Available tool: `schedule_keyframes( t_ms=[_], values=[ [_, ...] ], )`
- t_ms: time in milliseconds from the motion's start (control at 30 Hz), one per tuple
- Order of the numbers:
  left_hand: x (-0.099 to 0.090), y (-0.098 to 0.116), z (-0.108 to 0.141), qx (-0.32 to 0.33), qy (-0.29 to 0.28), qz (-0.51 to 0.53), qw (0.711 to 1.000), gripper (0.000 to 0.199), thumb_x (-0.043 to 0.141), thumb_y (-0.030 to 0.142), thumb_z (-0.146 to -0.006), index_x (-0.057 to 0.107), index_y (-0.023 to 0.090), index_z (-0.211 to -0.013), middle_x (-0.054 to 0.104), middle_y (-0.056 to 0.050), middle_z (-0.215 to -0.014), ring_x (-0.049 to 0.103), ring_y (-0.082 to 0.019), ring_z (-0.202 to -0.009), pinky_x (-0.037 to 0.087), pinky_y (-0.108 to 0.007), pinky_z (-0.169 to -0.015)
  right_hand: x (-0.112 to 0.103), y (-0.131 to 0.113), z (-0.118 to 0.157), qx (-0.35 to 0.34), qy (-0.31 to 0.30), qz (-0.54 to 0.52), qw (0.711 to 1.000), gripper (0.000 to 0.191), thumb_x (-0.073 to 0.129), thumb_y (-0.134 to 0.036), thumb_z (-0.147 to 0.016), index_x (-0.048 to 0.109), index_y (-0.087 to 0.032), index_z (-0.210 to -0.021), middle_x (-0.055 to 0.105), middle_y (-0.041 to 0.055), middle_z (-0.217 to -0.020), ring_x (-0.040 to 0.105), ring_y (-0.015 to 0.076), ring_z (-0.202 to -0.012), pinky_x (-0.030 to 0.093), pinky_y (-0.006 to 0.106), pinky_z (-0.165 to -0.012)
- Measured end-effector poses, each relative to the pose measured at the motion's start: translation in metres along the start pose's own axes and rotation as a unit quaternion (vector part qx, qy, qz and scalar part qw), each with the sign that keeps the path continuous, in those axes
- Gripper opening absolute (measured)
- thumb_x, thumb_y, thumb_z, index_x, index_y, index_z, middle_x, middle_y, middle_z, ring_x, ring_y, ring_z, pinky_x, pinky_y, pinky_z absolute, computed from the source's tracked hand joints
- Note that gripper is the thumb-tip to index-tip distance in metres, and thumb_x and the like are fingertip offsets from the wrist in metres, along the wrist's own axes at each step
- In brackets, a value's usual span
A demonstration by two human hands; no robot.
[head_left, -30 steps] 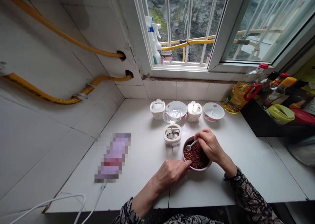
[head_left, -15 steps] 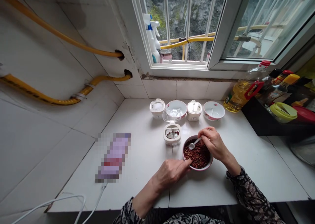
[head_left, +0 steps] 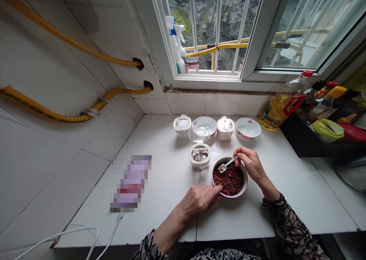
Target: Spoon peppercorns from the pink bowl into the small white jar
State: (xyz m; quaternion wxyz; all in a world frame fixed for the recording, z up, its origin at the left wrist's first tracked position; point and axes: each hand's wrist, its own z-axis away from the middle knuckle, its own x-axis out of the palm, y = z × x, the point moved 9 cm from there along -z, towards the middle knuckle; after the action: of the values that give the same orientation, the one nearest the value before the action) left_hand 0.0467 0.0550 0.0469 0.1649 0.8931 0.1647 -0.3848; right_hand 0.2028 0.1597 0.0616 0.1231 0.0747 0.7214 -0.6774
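A white bowl full of reddish-brown Sichuan peppercorns stands on the counter in front of me. My left hand grips its near left rim, thumb over the edge. Pinched by its handle in my right hand is a small white spoon, its tip over the peppercorns with a few grains in it. Just beyond the bowl, to the left, a small seasoning jar has its clear lid raised and some peppercorns inside.
Two more lidded jars and two flowered bowls line the wall. An oil bottle and a black rack of condiments stand right. A blurred phone-like object with a white cable lies left.
My right hand has shifted slightly right and back along with the spoon, whose bowl has tipped and now carries a few grains. My left hand stays on the rim.
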Motion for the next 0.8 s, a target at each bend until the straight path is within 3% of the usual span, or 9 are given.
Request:
schedule_keyframes(
  t_ms=[233, 400, 467, 533, 600, 667, 800],
  values=[
    [0.001, 0.0, 0.002, 0.003, 0.003, 0.002, 1.0, 0.02, 0.039, 0.02, -0.103, 0.052, 0.009, -0.114, 0.06, 0.001, -0.063, 0.055, -0.01, -0.048, 0.044, -0.019, -0.043, -0.002, -0.012, -0.003, -0.007, 0.018, -0.061, 0.998, 0.017, 0.05, -0.032, -0.081, 0.06, -0.019, -0.076, 0.058, -0.0018, -0.052, 0.055, 0.0153, -0.053, 0.046, 0.03, -0.06],
    [0.002, 0.0, 0.002, 0.002, -0.002, 0.002, 1.0, 0.022, 0.038, 0.021, -0.104, 0.052, 0.009, -0.117, 0.061, 0.001, -0.063, 0.057, -0.011, -0.049, 0.046, -0.02, -0.045, 0.014, -0.051, 0.003, -0.126, 0.048, 0.004, 0.991, 0.017, 0.046, -0.029, -0.093, 0.06, -0.02, -0.091, 0.065, 0.0021, -0.071, 0.061, 0.0167, -0.067, 0.05, 0.032, -0.067],
    [0.001, 0.0, 0.002, 0.004, 0.005, -0.006, 1.0, 0.022, 0.037, 0.021, -0.104, 0.052, 0.009, -0.115, 0.06, 0.001, -0.063, 0.057, -0.011, -0.048, 0.045, -0.02, -0.043, 0.029, -0.068, 0.01, -0.215, 0.045, 0.097, 0.971, 0.017, 0.044, -0.022, -0.095, 0.06, -0.021, -0.095, 0.068, 0.0033, -0.075, 0.062, 0.0177, -0.072, 0.049, 0.037, -0.08],
    [0.001, 0.0, 0.003, 0.005, 0.008, -0.015, 1.0, 0.022, 0.038, 0.021, -0.104, 0.052, 0.009, -0.115, 0.06, 0.001, -0.061, 0.057, -0.012, -0.048, 0.045, -0.021, -0.043, 0.051, -0.081, 0.018, -0.309, 0.005, 0.192, 0.931, 0.021, 0.041, -0.013, -0.094, 0.061, -0.02, -0.096, 0.069, 0.0034, -0.076, 0.061, 0.0183, -0.073, 0.044, 0.044, -0.091],
    [0.002, 0.0, 0.003, 0.005, 0.008, -0.021, 1.0, 0.022, 0.039, 0.021, -0.103, 0.052, 0.009, -0.117, 0.059, 0.002, -0.061, 0.057, -0.012, -0.048, 0.045, -0.02, -0.044, 0.064, -0.086, 0.025, -0.365, -0.031, 0.245, 0.898, 0.026, 0.039, -0.007, -0.091, 0.061, -0.02, -0.097, 0.07, 0.0037, -0.078, 0.059, 0.0185, -0.071, 0.042, 0.046, -0.094],
    [0.003, 0.0, 0.004, 0.004, 0.006, -0.026, 1.0, 0.023, 0.04, 0.02, -0.103, 0.051, 0.01, -0.12, 0.059, 0.002, -0.061, 0.057, -0.012, -0.048, 0.046, -0.02, -0.044, 0.059, -0.089, 0.027, -0.374, -0.03, 0.249, 0.893, 0.026, 0.039, -0.007, -0.092, 0.061, -0.02, -0.097, 0.07, 0.0046, -0.079, 0.059, 0.0192, -0.071, 0.045, 0.043, -0.088],
    [0.005, -0.001, 0.005, 0.001, -0.007, -0.019, 1.0, 0.023, 0.039, 0.019, -0.103, 0.051, 0.01, -0.119, 0.059, 0.002, -0.063, 0.057, -0.011, -0.05, 0.046, -0.02, -0.045, 0.023, -0.091, 0.025, -0.325, 0.013, 0.236, 0.916, 0.019, 0.043, -0.015, -0.094, 0.061, -0.02, -0.093, 0.066, 0.0044, -0.074, 0.058, 0.0198, -0.07, 0.047, 0.035, -0.071]
  ],
)
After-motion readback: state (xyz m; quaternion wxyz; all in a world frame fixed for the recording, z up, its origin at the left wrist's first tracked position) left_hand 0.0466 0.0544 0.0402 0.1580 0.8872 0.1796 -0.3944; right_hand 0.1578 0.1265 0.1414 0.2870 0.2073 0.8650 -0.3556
